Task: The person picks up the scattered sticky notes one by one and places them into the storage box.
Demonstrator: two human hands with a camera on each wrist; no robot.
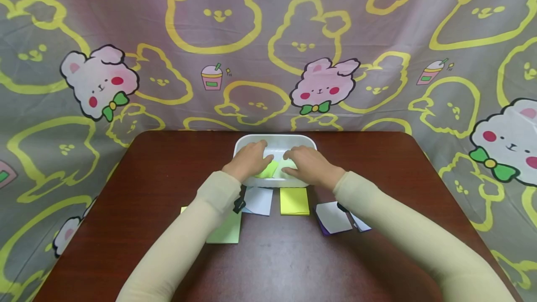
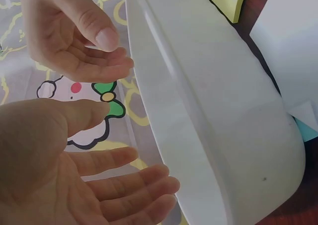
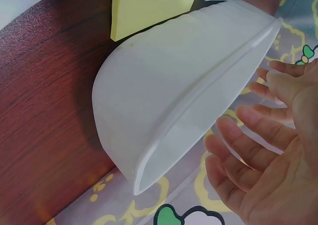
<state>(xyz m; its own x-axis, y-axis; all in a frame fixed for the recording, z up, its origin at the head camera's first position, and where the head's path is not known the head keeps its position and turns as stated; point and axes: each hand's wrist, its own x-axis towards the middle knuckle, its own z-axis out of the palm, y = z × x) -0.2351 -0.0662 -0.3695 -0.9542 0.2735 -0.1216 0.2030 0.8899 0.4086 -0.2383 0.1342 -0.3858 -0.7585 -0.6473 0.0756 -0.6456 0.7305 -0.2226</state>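
Observation:
A white plastic basin (image 1: 278, 182) stands near the back of the table, with a yellow-green paper square (image 1: 268, 170) and a pale one (image 1: 285, 170) lying inside. My left hand (image 1: 251, 160) is over its left side, fingers spread and loosely bent. Over the right side hovers my right hand (image 1: 311, 166), its fingers also relaxed and apart. Nothing shows between the fingers of either hand in the wrist views. The left wrist view has the left palm (image 2: 54, 170) beside the basin wall (image 2: 223, 96); the right wrist view has the right fingers (image 3: 248, 140) just past the rim.
In front of the basin lie a pale blue pad (image 1: 258, 201), a yellow pad (image 1: 294, 201), and a whitish pad (image 1: 334, 217) over purple. A green pad (image 1: 226, 228) is partly under the left forearm. A patterned curtain (image 1: 260, 59) hangs behind the brown table (image 1: 277, 264).

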